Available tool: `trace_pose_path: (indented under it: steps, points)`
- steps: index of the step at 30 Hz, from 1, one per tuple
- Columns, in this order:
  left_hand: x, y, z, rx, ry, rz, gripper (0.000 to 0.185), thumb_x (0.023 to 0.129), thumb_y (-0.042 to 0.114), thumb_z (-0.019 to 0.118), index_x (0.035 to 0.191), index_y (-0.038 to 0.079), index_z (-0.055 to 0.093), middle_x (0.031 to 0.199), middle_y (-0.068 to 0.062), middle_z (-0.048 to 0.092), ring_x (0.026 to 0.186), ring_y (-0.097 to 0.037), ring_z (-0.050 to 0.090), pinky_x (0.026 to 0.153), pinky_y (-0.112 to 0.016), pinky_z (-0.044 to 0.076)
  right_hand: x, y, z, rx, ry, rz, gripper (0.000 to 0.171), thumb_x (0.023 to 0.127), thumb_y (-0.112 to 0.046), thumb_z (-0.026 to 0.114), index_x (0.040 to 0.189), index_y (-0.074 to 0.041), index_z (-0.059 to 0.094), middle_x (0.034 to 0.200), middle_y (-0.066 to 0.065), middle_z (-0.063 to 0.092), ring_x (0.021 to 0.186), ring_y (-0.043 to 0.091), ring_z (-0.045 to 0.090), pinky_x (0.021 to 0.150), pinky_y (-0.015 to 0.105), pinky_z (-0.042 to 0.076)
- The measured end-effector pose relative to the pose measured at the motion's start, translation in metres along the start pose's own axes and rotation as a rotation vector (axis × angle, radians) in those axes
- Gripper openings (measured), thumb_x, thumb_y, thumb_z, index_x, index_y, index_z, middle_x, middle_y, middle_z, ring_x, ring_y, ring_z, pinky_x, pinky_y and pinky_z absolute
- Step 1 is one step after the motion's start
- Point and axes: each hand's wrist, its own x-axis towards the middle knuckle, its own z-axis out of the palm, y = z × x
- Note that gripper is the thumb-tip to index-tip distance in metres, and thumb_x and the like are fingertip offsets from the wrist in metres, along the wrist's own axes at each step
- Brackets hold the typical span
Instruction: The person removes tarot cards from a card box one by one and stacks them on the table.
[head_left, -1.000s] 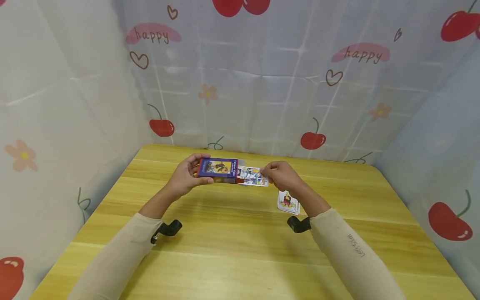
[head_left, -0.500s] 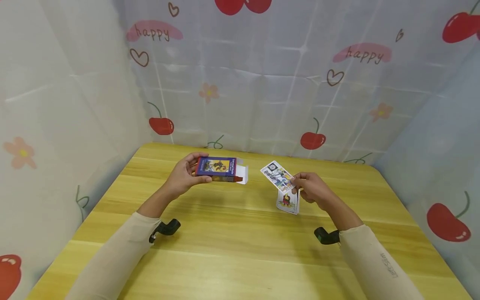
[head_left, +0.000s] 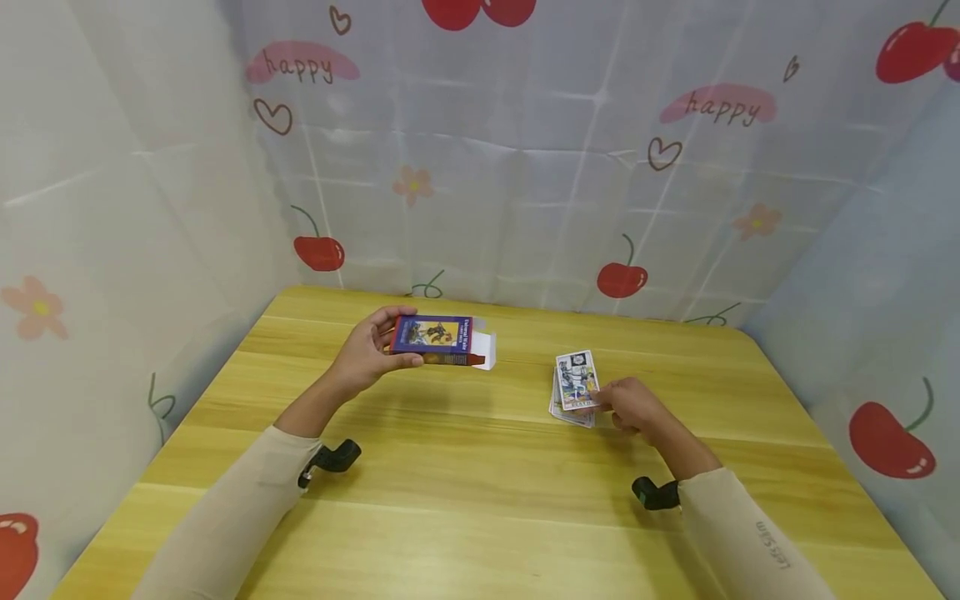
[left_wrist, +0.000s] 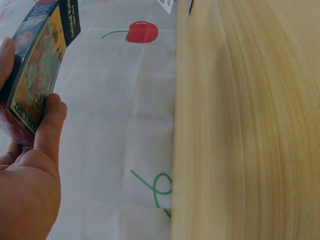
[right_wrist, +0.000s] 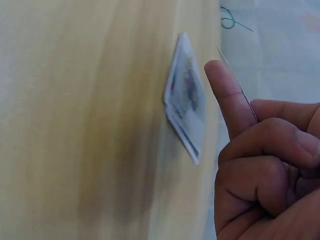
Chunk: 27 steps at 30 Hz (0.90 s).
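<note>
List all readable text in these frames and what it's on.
"happy": pink patch on the backdrop, and again at right.
"THE EMP...", cut off by the thumb: bottom of the card box in the left hand.
Box side print: too small to read.
Cards at the right hand: too small.
Sleeve logo: unclear.

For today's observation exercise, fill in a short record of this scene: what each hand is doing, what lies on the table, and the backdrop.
Left hand: holds a card box above the table, end flap open
Right hand: holds one card over the card pile
Table: yellow wood
Backdrop: white sheet with cherries
</note>
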Motion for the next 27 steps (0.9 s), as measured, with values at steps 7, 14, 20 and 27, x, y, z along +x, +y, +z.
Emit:
trace_pose_path:
  steps: [7, 14, 20, 27]
  points:
    - [-0.001, -0.002, 0.000, 0.001, -0.002, 0.002, 0.073, 0.079, 0.005, 0.082, 0.141, 0.007, 0.043, 0.142, -0.015, 0.048, 0.116, -0.015, 0.058, 0.090, -0.023, 0.056, 0.010, 0.010, 0.010, -0.036, 0.014, 0.037, 0.030, 0.099, -0.017, 0.050, 0.103, 0.008, 0.067, 0.082, 0.007, 0.077, 0.040, 0.006, 0.025, 0.042, 0.022, 0.023]
    - [-0.001, -0.006, -0.002, 0.000, -0.001, 0.003, 0.074, 0.079, 0.007, 0.082, 0.142, 0.008, 0.043, 0.141, -0.014, 0.049, 0.115, -0.015, 0.059, 0.089, -0.023, 0.057, 0.017, 0.014, 0.016, -0.171, 0.001, 0.069, 0.030, 0.096, -0.016, 0.051, 0.094, 0.007, 0.069, 0.061, 0.006, 0.071, 0.037, 0.005, 0.027, 0.041, 0.021, 0.023]
    - [-0.001, -0.006, -0.003, -0.006, -0.002, 0.010, 0.073, 0.079, 0.006, 0.082, 0.141, 0.007, 0.043, 0.140, -0.015, 0.049, 0.114, -0.014, 0.059, 0.088, -0.023, 0.057, 0.019, 0.013, 0.017, -0.292, 0.007, 0.071, 0.030, 0.092, -0.019, 0.055, 0.072, 0.000, 0.068, 0.048, -0.001, 0.062, 0.038, 0.005, 0.029, 0.041, 0.020, 0.023]
    - [-0.002, -0.005, -0.003, -0.005, 0.000, 0.015, 0.072, 0.080, 0.004, 0.081, 0.141, 0.007, 0.043, 0.140, -0.014, 0.049, 0.115, -0.014, 0.059, 0.089, -0.023, 0.057, 0.019, 0.011, 0.019, -0.486, 0.049, 0.028, 0.042, 0.093, -0.026, 0.053, 0.054, -0.012, 0.058, 0.041, -0.006, 0.047, 0.041, 0.009, 0.033, 0.043, 0.021, 0.026]
